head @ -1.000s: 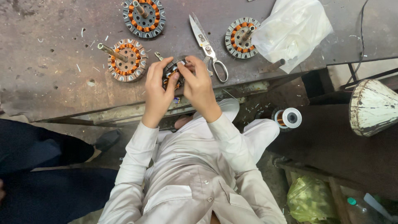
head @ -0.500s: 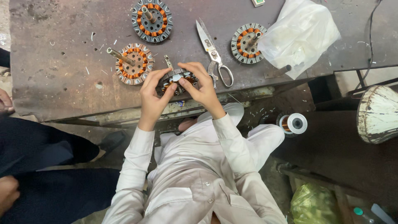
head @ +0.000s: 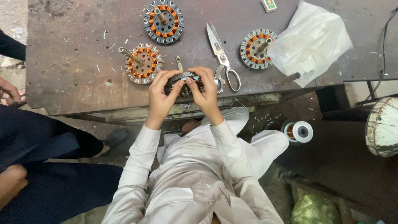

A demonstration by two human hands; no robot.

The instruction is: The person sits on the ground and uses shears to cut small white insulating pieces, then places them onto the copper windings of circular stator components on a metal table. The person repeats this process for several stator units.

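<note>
The item in hand is a round motor stator point(head: 184, 83) with copper-coloured windings, held at the near edge of the metal workbench point(head: 74, 79), directly in front of the person. It is mostly hidden by the fingers; only a dark rim and a few windings show, so the condition of its coils cannot be judged. The left hand point(head: 159, 93) grasps its left side, fingers curled over the top edge; the right hand point(head: 205, 93) grasps the right side, thumb and forefinger pressing near the middle of the piece. Both hands are closed on it and neither holds a tool. As a judgement, the hand work on this unit is under way and not finished, since it has not been set down with the others. Three similar stators lie on the bench: one with a shaft point(head: 141, 63) just left of the hands, a darker one point(head: 163, 20) farther back, and a third point(head: 257, 48) to the right, touching a crumpled white plastic bag point(head: 313, 39). All three show orange windings in place; whether they are completed or awaiting the same treatment cannot be told. A pair of scissors point(head: 222, 58) lies closed just beside the right hand, untouched. A spool of wire point(head: 299, 132) sits on the floor to the right, below the bench. Another person's dark sleeve and hand point(head: 10, 91) appear at the left edge, apart from the work.
</note>
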